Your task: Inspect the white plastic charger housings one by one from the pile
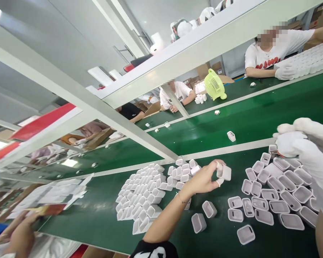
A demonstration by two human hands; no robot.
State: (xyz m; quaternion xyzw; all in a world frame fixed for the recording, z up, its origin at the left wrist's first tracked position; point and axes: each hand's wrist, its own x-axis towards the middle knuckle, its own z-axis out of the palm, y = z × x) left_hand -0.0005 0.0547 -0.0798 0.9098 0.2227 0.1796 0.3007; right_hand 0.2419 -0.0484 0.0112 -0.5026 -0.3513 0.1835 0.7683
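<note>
My left hand [204, 177], coming out of a black sleeve with white covers on its fingertips, is closed on a small white plastic case [226, 173]. It holds the case above the green bench, between two groups of similar cases. Just left of the hand, more white cases [181, 172] stand together, beside a larger packed block of cases [141, 195]. Two loose cases, one upright case [198, 223] and another case [209, 209], are below the hand. My right hand is out of view.
A co-worker's white-gloved hands [298, 141] work at the right, over many open white cases [280, 186]. Behind a metal rail [231, 147] runs a green conveyor belt [199, 134] carrying a white piece [231, 136]. A slanted post [129, 125] crosses the view. Other people sit opposite, near a lime-green fan [215, 85].
</note>
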